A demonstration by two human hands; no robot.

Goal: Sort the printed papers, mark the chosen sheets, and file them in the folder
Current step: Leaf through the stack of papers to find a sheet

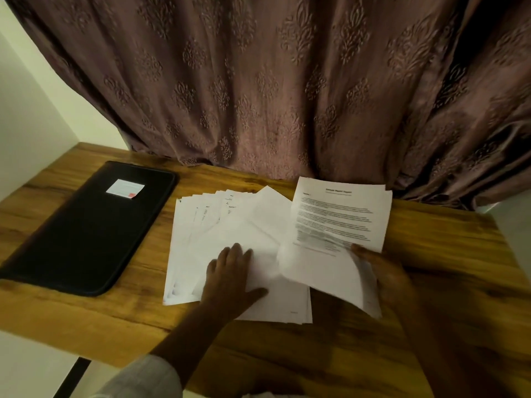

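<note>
Curtain (258, 81) hangs behind the desk (445, 254); folder (86, 231) lies beside papers (230, 225).

Print on the raised sheet (339, 219) and the folder's label (125, 188) is too blurred to read.

A pale grey sleeve (143, 379) covers the left arm, loose and creased. The left hand (230, 278) and right hand (385, 271) are bare.

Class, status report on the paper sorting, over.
Left hand flat on fanned white papers. Right hand pinches printed white sheet. Closed black folder apart, unobstructed.
</note>
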